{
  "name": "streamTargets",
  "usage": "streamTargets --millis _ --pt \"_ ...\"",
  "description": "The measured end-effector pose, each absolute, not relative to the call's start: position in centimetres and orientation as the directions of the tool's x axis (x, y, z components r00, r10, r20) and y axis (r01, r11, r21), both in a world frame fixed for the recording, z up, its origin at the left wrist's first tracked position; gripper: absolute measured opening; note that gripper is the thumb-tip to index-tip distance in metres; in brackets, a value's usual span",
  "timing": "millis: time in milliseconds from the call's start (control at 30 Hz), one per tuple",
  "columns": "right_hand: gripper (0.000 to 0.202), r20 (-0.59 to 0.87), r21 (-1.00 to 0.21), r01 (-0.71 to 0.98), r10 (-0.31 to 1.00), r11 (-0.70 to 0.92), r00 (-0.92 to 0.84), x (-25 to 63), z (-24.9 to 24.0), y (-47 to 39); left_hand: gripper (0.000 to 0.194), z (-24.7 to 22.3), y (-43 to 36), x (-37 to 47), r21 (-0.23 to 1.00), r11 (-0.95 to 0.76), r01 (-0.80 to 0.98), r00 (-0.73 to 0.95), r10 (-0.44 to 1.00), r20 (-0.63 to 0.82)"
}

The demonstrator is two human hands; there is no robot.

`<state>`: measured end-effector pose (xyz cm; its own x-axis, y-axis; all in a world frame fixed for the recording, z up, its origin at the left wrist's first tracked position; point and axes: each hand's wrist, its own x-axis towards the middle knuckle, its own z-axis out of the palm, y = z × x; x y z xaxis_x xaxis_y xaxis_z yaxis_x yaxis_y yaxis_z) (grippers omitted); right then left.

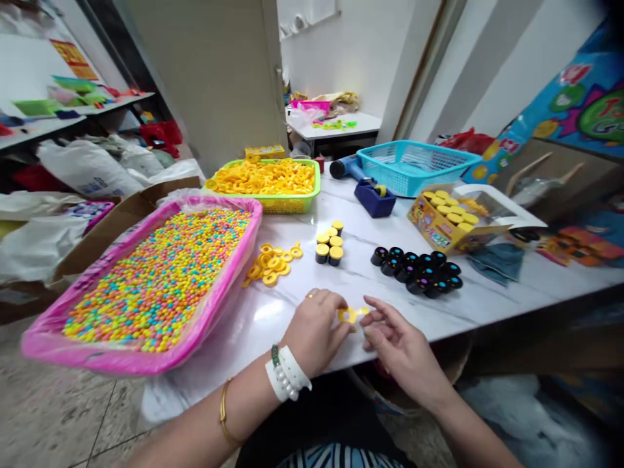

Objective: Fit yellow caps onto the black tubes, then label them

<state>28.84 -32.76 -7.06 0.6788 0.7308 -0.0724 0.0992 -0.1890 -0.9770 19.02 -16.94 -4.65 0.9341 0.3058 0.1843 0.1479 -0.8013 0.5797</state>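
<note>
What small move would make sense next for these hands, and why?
Perhaps bring the right hand in to grip the free side of the small yellow piece: the left hand appears to pinch its near side, and the right is close beside it, though blur hides any contact.

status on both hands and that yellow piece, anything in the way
Left hand pinching yellow piece. Right hand at its other end, grip unclear. Yellow-topped black containers stand beyond, not between the hands.
</note>
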Motion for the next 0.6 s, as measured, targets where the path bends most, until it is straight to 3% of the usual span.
streamTargets --millis 67,167,300,467,600 --pt "0.050 -0.192 -0.981 -0.109 0.726 -0.160 0.661 29.6 -6.6 -33.0 0.009 -4.6 -18.0 20.0 0.646 -0.763 -0.005 0.932 0.231 0.279" --pt "0.041 -0.210 -0.976 -0.194 0.662 -0.098 0.720 31.2 -6.5 -33.6 0.022 -5.0 -18.0 22.9 0.737 -0.659 -0.147 0.928 0.166 0.333" --pt "0.035 -0.219 -0.975 -0.199 0.615 -0.103 0.757 32.5 -7.2 -35.1 0.036 -6.3 -16.6 28.5 0.809 -0.587 0.021 0.912 0.342 0.225" --pt "0.038 -0.264 -0.963 -0.220 0.683 -0.152 0.681 31.8 -7.8 -35.8 0.062 -7.6 -15.2 34.5 0.756 -0.649 0.086 0.917 0.348 0.194" --pt "0.039 -0.243 -0.970 -0.183 0.673 -0.160 0.699 31.5 -7.9 -36.0 0.048 -7.3 -15.0 34.8 0.737 -0.664 0.125 0.923 0.350 0.160"
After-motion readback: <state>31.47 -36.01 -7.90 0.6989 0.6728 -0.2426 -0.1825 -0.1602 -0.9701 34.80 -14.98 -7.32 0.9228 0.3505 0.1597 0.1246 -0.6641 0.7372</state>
